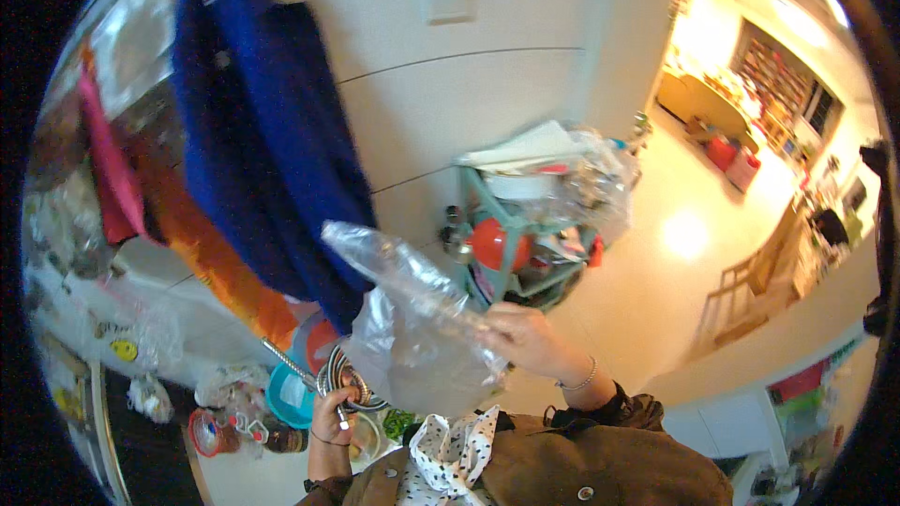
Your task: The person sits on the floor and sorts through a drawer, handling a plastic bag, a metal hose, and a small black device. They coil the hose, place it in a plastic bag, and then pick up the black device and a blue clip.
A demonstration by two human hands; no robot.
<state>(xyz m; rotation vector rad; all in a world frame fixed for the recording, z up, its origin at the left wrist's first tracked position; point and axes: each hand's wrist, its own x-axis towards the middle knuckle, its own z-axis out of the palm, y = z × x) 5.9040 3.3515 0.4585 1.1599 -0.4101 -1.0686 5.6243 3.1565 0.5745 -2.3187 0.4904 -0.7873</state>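
A coiled metal shower hose (339, 381) is gripped in my left hand (330, 414), with one straight length sticking out to the upper left and a nut end showing below the fingers. My right hand (524, 341) pinches the edge of a clear plastic bag (429, 351), which spreads between the two hands. The bag overlaps part of the coil, so whether the hose is inside it I cannot tell. Behind the bag's upper end hangs a dark blue garment (281, 147).
A green shelf rack (517, 225) holding a red round object (498, 244) and plastic bags stands by the white wall. Turquoise basin (290, 397), red basket (205, 432) and bottles (281, 438) are at lower left. An orange cloth (232, 295) hangs left; a doorway opens onto a lit room at right.
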